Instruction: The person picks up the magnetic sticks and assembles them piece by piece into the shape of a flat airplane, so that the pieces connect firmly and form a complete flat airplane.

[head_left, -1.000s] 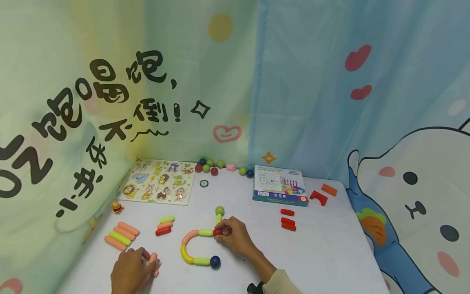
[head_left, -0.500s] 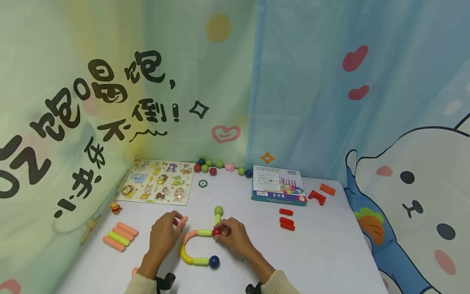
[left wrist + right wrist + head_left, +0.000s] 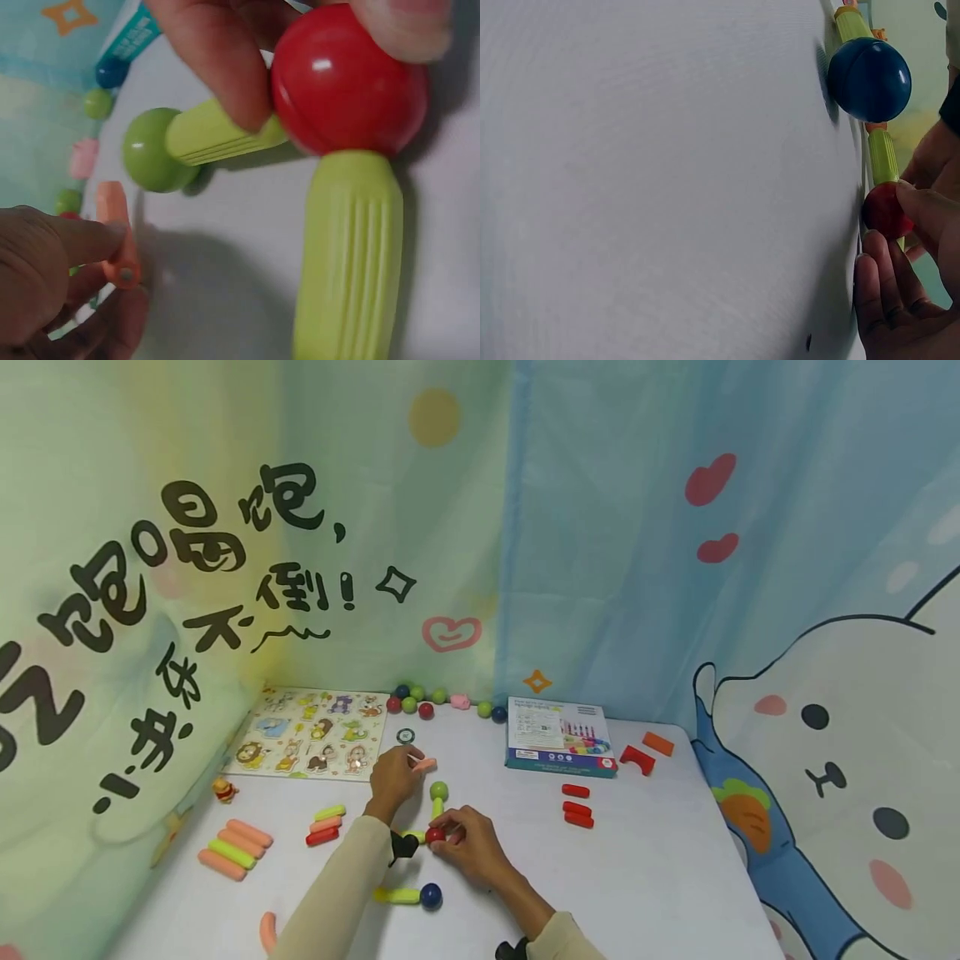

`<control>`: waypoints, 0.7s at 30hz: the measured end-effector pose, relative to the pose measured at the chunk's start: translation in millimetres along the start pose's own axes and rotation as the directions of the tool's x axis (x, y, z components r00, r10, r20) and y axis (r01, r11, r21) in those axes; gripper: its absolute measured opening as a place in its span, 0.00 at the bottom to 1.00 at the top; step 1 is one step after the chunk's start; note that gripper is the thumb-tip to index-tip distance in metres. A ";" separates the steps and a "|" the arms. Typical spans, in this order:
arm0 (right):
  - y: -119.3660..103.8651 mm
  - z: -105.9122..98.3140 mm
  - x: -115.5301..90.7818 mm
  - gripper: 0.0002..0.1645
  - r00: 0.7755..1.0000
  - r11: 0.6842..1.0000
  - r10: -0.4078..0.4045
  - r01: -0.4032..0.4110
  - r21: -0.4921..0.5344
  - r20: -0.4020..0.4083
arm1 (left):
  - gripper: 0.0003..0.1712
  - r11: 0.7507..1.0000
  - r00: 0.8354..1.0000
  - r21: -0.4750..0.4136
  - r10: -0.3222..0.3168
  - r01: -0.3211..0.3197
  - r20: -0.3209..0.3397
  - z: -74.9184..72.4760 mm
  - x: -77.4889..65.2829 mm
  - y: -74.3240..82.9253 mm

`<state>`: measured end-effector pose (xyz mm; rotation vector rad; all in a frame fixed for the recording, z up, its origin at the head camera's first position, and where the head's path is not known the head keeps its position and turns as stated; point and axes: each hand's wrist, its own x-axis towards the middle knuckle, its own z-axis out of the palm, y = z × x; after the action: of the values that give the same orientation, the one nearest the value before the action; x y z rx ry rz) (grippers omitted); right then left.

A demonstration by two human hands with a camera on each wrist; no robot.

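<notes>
My left hand (image 3: 395,781) pinches a salmon-pink magnetic rod (image 3: 116,232) just beyond the light green ball (image 3: 439,791). Between its thumb and fingers my right hand (image 3: 471,845) holds a red ball (image 3: 349,79). A yellow-green rod (image 3: 225,135) links the red ball to the green one; another yellow-green rod (image 3: 349,262) joins the red ball from the side. At the near end of the chain a dark blue ball (image 3: 870,79) tips a yellow-green rod (image 3: 397,896). My left sleeve (image 3: 333,889) hides the chain's curved part in the head view.
Rods in salmon and yellow-green (image 3: 232,849) lie at left, with a shorter stack (image 3: 325,825) nearby. A curved salmon rod (image 3: 267,931) sits by the left sleeve. Behind are a picture board (image 3: 307,731), a row of balls and a box (image 3: 558,739). Red rods (image 3: 577,810) lie at right.
My left hand has carried the salmon rod from the lower left, across the chain, to beyond the green ball. The right hand keeps its hold on the red ball.
</notes>
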<state>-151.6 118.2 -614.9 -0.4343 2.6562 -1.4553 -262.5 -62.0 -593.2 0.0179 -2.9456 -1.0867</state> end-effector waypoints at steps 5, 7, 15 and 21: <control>-0.7 -3.4 0.7 0.16 1.000 1.000 0.012 -0.012 -0.002 0.022 | 0.11 0.999 1.000 -0.044 -0.020 0.019 -0.024 10.7 1.3 -1.1; -0.3 -5.2 2.4 0.15 1.000 1.000 0.013 -0.013 -0.008 0.021 | 0.12 0.999 0.999 -0.053 -0.003 0.000 -0.051 11.9 -0.6 -4.6; 1.0 -17.8 36.9 0.11 0.990 0.996 0.083 -0.081 0.020 -0.113 | 0.15 0.987 0.984 -0.161 -0.007 -0.022 -0.176 3.9 -31.8 -14.6; 0.3 -24.9 87.7 0.14 0.984 0.988 0.084 -0.103 -0.116 -0.158 | 0.14 0.983 0.982 -0.185 -0.053 0.020 -0.180 11.3 -54.6 -14.0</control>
<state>-240.7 113.6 -596.0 -0.2103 2.8549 -1.3536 -207.8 -64.7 -610.8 0.1641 -2.6832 -1.2800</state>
